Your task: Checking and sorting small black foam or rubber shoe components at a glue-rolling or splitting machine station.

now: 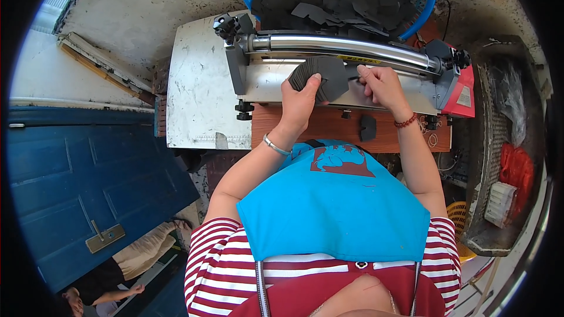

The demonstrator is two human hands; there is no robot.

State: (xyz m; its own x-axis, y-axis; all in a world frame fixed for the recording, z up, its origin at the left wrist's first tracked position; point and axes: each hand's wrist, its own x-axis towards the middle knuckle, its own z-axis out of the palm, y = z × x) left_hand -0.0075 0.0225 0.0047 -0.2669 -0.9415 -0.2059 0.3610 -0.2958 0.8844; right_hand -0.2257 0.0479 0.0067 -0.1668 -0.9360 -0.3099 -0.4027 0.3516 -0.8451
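A thick stack of dark grey, flat-cut pieces (330, 76) is held by my left hand (299, 104), its thumb pressed across the top and the edges fanned on the left. Just right of the stack, my right hand (383, 87) is closed in a pinch. Something small and dark shows at its fingertips, too small to make out. Both hands are over the front metal plate (264, 82) of a bench machine with a long shiny roller (352, 49). One loose dark piece (368, 128) lies on the brown wooden board (311, 123) below the machine.
Behind the roller stands a blue basket (433, 0) heaped with dark pieces. A white work surface (200, 82) lies left, the machine's red end cover (464, 94) right. Thin pale rings (433, 140) lie on the board. Another person's hand (136, 289) shows near a blue door (88, 182).
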